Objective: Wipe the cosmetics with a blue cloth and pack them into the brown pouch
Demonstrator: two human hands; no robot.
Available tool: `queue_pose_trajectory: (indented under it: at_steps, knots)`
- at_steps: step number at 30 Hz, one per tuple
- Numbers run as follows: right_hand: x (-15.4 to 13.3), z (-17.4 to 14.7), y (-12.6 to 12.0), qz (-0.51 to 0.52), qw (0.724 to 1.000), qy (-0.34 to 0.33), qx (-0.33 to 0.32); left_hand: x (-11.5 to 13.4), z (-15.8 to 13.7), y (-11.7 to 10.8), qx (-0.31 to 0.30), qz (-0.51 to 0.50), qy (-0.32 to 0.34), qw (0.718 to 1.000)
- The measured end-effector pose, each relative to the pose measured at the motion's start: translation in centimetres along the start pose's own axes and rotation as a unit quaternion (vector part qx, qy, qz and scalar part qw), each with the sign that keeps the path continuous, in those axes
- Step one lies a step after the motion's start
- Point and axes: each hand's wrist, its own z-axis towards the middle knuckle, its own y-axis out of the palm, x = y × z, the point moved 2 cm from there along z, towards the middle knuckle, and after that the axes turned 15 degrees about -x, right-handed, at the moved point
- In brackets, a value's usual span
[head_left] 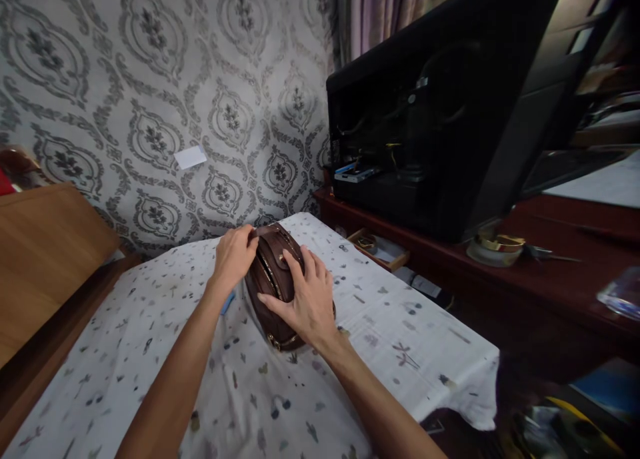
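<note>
A brown leather handbag (267, 289) with gold-coloured zips and a small flap with a metal stud lies on the white patterned cloth (410, 352). My left hand (235, 255) is closed on the far left end of the bag, thumb and fingers together at its edge; what exactly the fingertips pinch is hidden. Spread across the bag's top and right side is my right hand (307, 299), its thumb and fingers apart and resting on the leather. A small blue item (228, 303) shows on the cloth just left of the bag.
At the right, a black open-sided computer case (410, 125) stands on a dark red desk (550, 272), with a roll of tape (495, 249) by it. A small open drawer (385, 251) juts out below. Wooden furniture (55, 245) borders the left; a patterned wall (200, 92) rises behind.
</note>
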Motion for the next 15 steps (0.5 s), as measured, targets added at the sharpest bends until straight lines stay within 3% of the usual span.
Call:
queue_pose_trajectory:
  at_steps: [5, 15]
  knots:
    - [0.0, 0.0, -0.1, 0.0, 1.0, -0.003, 0.0, 2.1, 1.6, 0.8, -0.026, -0.122, 0.057, 0.991]
    - [0.1, -0.2, -0.3, 0.016, 1.0, -0.005, -0.009, 1.9, 3.0, 2.5, -0.037, -0.271, 0.023, 0.962]
